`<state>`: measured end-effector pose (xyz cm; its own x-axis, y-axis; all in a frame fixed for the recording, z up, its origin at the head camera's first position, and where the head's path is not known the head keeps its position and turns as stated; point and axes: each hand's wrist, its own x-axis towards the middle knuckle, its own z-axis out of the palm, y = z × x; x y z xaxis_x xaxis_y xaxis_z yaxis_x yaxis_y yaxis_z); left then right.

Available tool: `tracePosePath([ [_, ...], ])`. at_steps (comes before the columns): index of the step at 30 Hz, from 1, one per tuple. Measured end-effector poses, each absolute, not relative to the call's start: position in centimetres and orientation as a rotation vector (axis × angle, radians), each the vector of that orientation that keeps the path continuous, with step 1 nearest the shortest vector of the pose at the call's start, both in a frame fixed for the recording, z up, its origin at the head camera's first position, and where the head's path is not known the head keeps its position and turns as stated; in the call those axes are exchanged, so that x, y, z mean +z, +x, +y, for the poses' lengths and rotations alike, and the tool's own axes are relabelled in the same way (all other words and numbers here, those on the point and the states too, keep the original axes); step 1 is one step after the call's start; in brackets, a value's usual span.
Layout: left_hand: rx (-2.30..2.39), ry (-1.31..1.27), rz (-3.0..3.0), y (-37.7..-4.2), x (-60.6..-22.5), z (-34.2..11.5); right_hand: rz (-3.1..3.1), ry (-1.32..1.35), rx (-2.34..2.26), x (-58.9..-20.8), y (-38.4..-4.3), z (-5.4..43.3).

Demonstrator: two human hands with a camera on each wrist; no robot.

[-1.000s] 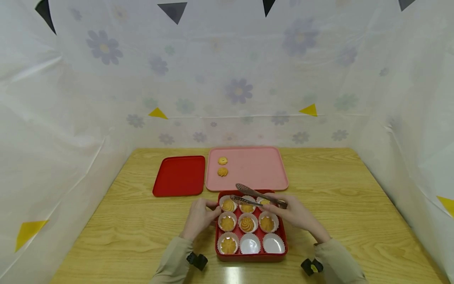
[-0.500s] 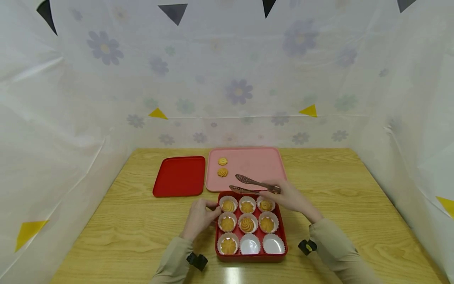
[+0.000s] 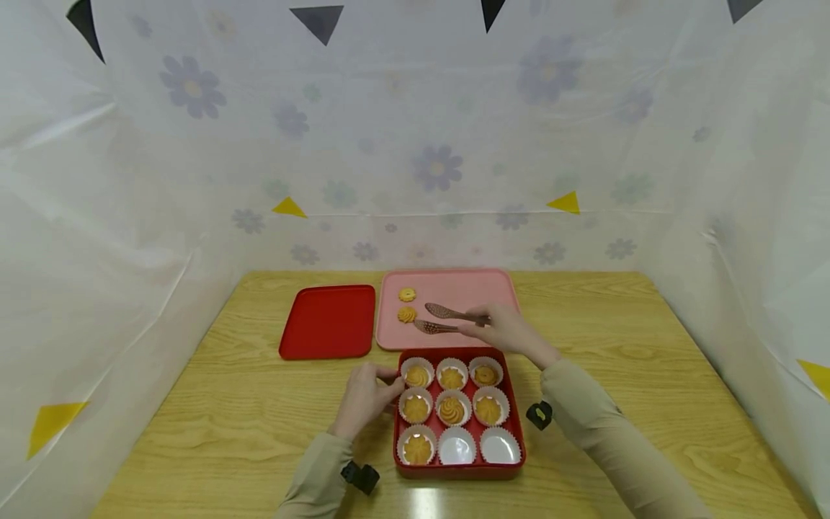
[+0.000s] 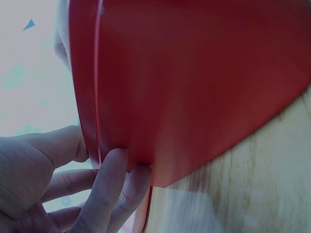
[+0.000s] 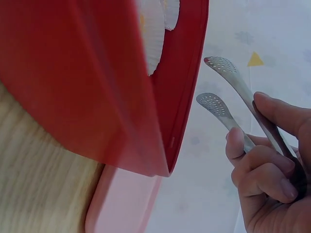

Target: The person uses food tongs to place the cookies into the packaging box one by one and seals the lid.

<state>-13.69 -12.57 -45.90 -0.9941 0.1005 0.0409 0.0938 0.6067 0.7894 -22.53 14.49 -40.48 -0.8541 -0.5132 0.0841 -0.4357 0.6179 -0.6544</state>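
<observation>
My right hand (image 3: 509, 333) holds a pair of metal tongs (image 3: 454, 315) above the pink tray (image 3: 467, 288). The perforated tong tips (image 5: 214, 104) stand apart with nothing between them, near a swirled cookie (image 3: 406, 314); a ring-shaped cookie (image 3: 407, 294) lies behind it. With thumb and fingertips, my left hand (image 3: 364, 398) grips the left side of a red box (image 3: 459, 472), also seen in the left wrist view. White paper cups fill the box in rows. Several hold cookies, while two front cups (image 3: 457, 445) show bare white insides.
A bare red tray (image 3: 328, 322) lies left of the pink tray, at the back of the wooden table (image 3: 259, 432). White flowered sheeting (image 3: 437, 166) walls in the back and both sides.
My right hand has moved forward and left with the tongs, from over the box's back right cup to over the pink tray. My left hand stays at the box.
</observation>
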Motion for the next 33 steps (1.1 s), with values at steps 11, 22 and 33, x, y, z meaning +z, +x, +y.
tracePosePath([
  [11,1.371,0.167,2.808,-13.7,-45.9,-12.5,2.712,-0.684,-0.906,-39.4,-24.1,12.7],
  [22,1.369,0.17,2.815,-13.7,-45.9,-12.6,2.7,-0.641,-0.819,-38.6,-25.9,11.1],
  [33,1.364,0.158,2.817,-13.7,-45.8,-12.6,2.683,-0.542,-0.735,-38.9,-27.6,9.5],
])
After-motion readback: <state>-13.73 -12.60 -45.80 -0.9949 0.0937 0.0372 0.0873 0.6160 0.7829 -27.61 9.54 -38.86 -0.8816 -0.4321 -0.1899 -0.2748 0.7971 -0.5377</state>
